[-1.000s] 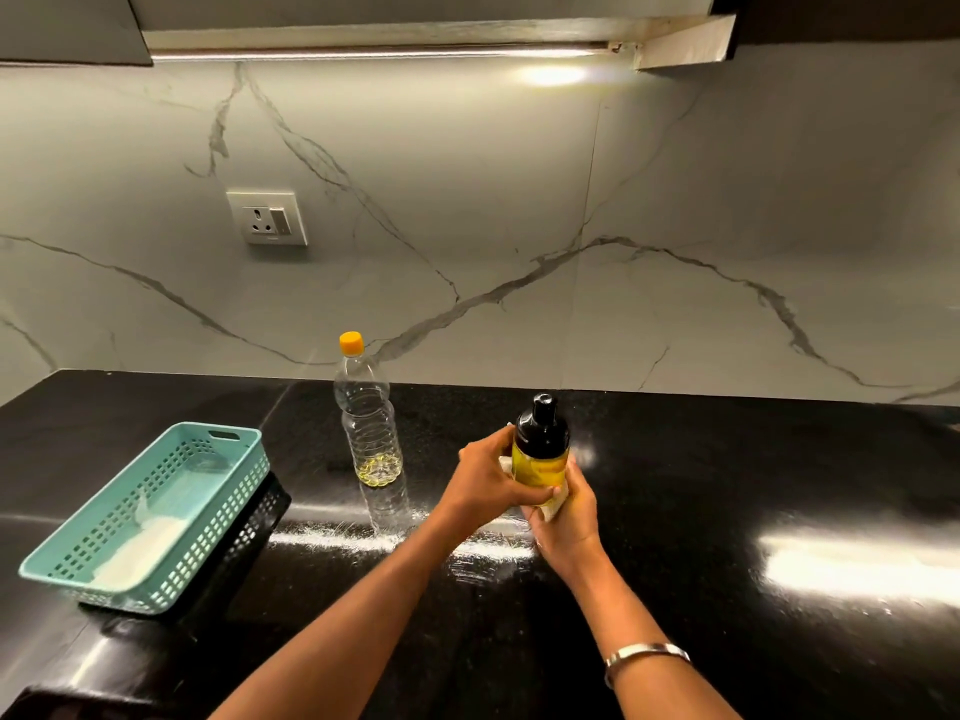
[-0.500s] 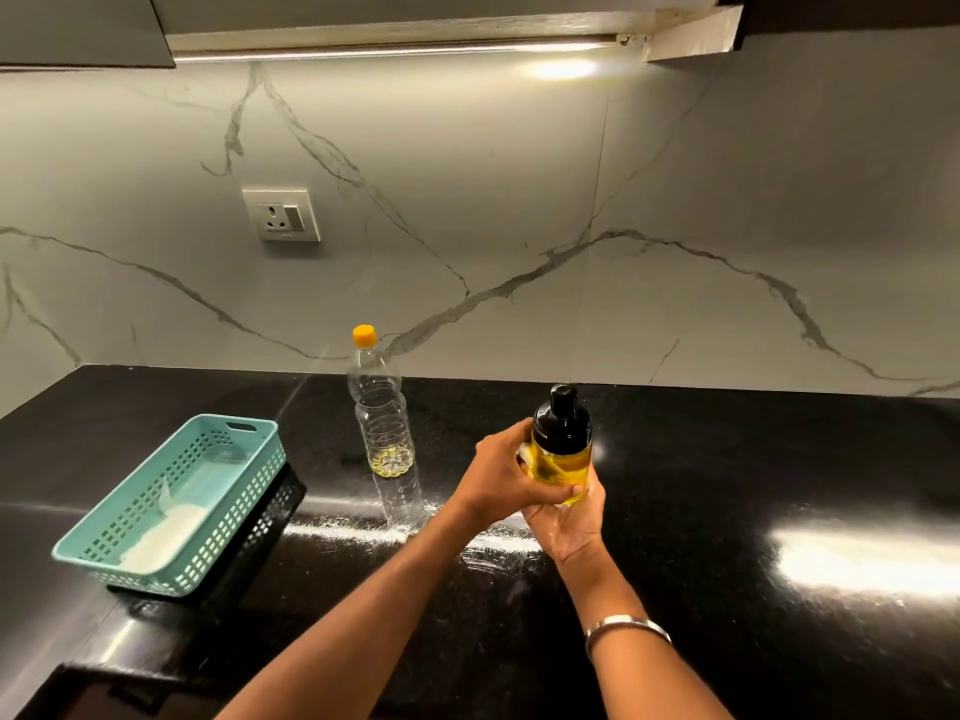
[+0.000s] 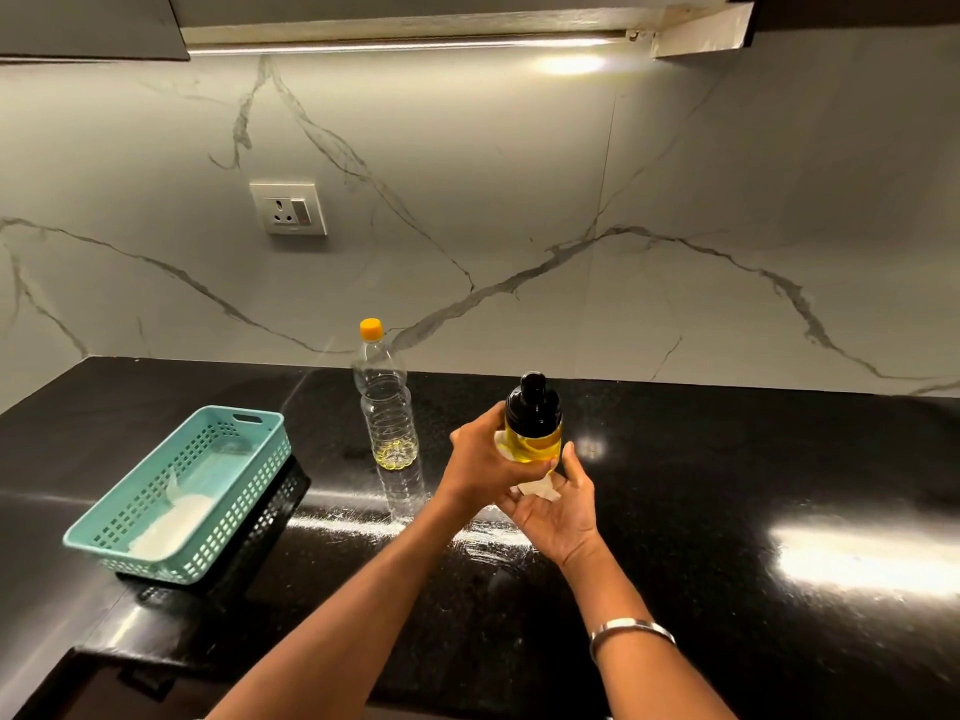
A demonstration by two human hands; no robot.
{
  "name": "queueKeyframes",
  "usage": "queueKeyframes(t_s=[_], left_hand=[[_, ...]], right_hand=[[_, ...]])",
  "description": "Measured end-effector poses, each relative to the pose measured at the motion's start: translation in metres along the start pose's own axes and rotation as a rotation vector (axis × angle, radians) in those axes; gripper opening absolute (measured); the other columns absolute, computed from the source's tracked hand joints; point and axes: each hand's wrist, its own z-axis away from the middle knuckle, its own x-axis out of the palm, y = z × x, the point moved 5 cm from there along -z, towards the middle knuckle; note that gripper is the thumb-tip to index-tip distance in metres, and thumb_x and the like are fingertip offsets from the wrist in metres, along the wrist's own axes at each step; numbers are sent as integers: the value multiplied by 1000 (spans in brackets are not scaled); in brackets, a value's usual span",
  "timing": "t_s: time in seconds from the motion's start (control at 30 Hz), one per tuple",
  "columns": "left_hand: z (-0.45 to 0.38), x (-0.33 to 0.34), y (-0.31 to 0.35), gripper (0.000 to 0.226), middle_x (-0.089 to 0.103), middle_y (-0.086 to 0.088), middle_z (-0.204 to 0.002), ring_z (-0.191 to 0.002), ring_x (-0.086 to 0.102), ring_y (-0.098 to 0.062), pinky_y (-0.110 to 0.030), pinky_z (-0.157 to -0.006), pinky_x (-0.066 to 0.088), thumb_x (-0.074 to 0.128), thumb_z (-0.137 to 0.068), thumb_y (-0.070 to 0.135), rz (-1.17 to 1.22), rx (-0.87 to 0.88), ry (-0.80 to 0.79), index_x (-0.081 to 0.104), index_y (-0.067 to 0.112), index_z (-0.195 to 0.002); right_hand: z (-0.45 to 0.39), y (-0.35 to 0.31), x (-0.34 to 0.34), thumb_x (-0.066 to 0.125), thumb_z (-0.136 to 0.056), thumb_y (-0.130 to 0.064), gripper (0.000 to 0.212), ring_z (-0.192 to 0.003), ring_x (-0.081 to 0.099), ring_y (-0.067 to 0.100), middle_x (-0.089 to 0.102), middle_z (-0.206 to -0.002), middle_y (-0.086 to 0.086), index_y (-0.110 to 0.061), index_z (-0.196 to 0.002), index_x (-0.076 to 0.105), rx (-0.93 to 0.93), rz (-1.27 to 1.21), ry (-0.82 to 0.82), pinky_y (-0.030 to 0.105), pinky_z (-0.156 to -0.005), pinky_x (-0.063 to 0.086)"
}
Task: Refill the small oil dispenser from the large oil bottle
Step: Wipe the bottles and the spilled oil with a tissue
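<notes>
The small oil dispenser (image 3: 533, 431), clear glass with a black pump top, holds yellow oil and is lifted above the black counter (image 3: 727, 459). My left hand (image 3: 483, 465) grips its left side. Under it, my right hand (image 3: 558, 511) lies palm up with a crumpled white tissue (image 3: 537, 490) on the palm, touching the dispenser's base. The large oil bottle (image 3: 387, 402), clear plastic with an orange cap, stands upright to the left of my hands. Only a little oil shows at its bottom.
A teal plastic basket (image 3: 182, 491) with something white inside sits on a black basket at the left of the counter. A wall socket (image 3: 289, 207) is on the marble backsplash. Bright light glare lies on the counter at right.
The dispenser has risen off the counter. My right hand has opened from around its base to lie flat beneath it, exposing the tissue.
</notes>
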Motion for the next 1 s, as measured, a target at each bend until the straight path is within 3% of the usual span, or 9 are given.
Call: queueKeyframes(t_s=[0.1, 0.23, 0.5, 0.57, 0.7, 0.83, 1.0], left_hand=[[-1, -2, -5, 58, 71, 12, -100, -98, 65, -3, -39, -89, 53, 88, -62, 32, -8, -1, 22, 62, 30, -113], [-5, -9, -18, 60, 70, 16, -100, -97, 64, 1, -37, -92, 51, 89, -60, 34, -41, -43, 49, 61, 32, -113], [-1, -13, -38, 55, 70, 9, -93, -84, 64, 6, -9, -71, 49, 90, -60, 16, -50, -127, 69, 63, 20, -107], [-1, -13, -40, 54, 69, 10, -91, -81, 64, 6, -8, -69, 48, 91, -59, 17, -60, -149, 91, 63, 21, -106], [-1, -13, -40, 52, 68, 14, -89, -80, 63, 10, -9, -69, 51, 90, -60, 21, -54, -168, 137, 62, 23, -104], [-1, -12, -40, 51, 67, 14, -88, -77, 62, 12, -9, -68, 51, 90, -62, 18, -46, -190, 159, 61, 22, -104], [0, -11, -41, 50, 69, 11, -88, -77, 65, 9, -9, -68, 50, 89, -62, 16, -23, -177, 111, 63, 21, -103]], right_hand=[[-2, 0, -5, 38, -96, -55, 62, -105, 63, 31, 64, -120, 19, -4, -116, 67, 26, 60, 25, 43, -92, 48], [-8, -3, -16, 38, -98, -44, 51, -82, 68, 28, 69, -100, 19, -2, -110, 64, 76, 113, 107, 32, -62, 54], [-15, -22, -17, 43, -100, -23, 30, -74, 63, 16, 69, -86, 11, -4, -105, 66, -111, 233, 235, 22, -56, 51], [-16, -24, -12, 47, -99, -19, 24, -75, 64, 13, 70, -84, 5, -8, -101, 68, -187, 311, 213, 20, -61, 50], [-15, -18, -7, 61, -88, -8, 18, -98, 67, 15, 73, -103, 7, -9, -103, 71, -305, 361, 140, 25, -84, 52], [-16, -10, -5, 67, -74, -2, 24, -99, 67, 16, 73, -101, 7, -6, -98, 71, -340, 278, 131, 24, -82, 56], [-21, -14, -4, 68, -77, -4, 25, -102, 63, 21, 71, -103, 11, -7, -101, 68, -333, 247, 142, 33, -95, 51]])
